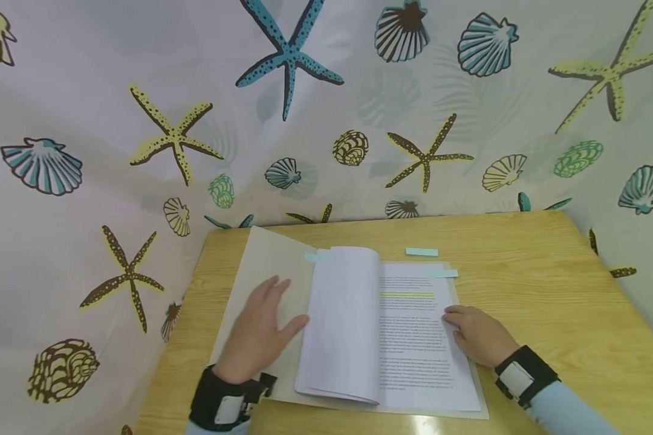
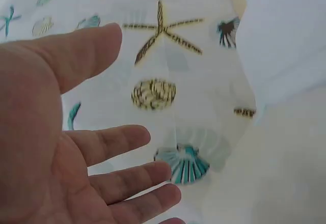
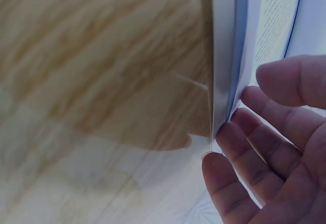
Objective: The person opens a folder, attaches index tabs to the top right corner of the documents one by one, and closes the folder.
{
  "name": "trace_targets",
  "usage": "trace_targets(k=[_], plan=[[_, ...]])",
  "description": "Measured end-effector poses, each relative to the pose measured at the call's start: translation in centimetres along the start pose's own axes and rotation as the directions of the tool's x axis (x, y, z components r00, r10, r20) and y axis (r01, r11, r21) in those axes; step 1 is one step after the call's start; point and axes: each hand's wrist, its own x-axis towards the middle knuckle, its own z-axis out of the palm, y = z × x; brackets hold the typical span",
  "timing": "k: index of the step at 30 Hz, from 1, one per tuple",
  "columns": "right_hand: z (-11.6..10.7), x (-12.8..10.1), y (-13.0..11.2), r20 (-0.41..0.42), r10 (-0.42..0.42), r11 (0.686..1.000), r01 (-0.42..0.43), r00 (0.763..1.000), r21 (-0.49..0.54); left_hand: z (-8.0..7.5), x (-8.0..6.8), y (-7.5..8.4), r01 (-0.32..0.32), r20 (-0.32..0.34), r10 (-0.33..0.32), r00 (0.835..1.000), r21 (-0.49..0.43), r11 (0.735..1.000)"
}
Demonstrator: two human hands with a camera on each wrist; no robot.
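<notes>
Printed lines on the open book's page (image 1: 413, 338), too small to read

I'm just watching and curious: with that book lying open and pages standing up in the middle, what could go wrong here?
1. The raised pages stand loosely arched. The left hand lies open beside them, not gripping, so they might flop back over.
2. The right hand rests its fingertips at the page edge; a careless pull could crease or tear a sheet.
3. The sticky tab lying loose on the table might get brushed away.
</notes>
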Motion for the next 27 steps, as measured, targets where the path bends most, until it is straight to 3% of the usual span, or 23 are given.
trace_targets(k=[5, 8, 12, 17, 21, 25, 27], plan=[[0.0, -0.1, 0.2, 0.004, -0.002, 1.000, 0.002, 1.000, -0.007, -2.6, -2.1, -5.9, 0.187, 0.003, -0.187, 0.982, -0.051, 0.981], [0.1, -0.2, 0.3, 0.008, -0.008, 1.000, 0.008, 1.000, -0.010, -2.8, -3.1, -8.4, 0.268, 0.033, -0.266, 0.963, -0.083, 0.960], [0.0, -0.3, 0.4, 0.004, -0.016, 1.000, 0.016, 1.000, -0.015, -2.0, -4.0, -10.5, 0.336, 0.093, -0.324, 0.942, -0.193, 0.922], [0.0, -0.3, 0.3, 0.021, -0.007, 1.000, 0.007, 1.000, 0.002, -0.6, -5.0, -11.3, 0.386, 0.171, -0.349, 0.921, -0.299, 0.873], [0.0, -0.3, 0.1, 0.033, 0.012, 1.000, -0.012, 0.999, 0.003, -0.1, -5.4, -11.3, 0.395, 0.184, -0.351, 0.918, -0.354, 0.848], [0.1, -0.3, 0.1, 0.033, 0.019, 1.000, -0.019, 0.999, -0.006, 0.1, -5.7, -11.0, 0.374, 0.164, -0.336, 0.928, -0.389, 0.842], [0.1, -0.3, 0.2, 0.033, 0.019, 1.000, -0.019, 0.999, -0.008, 0.0, -5.9, -10.6, 0.339, 0.142, -0.308, 0.941, -0.418, 0.843]])
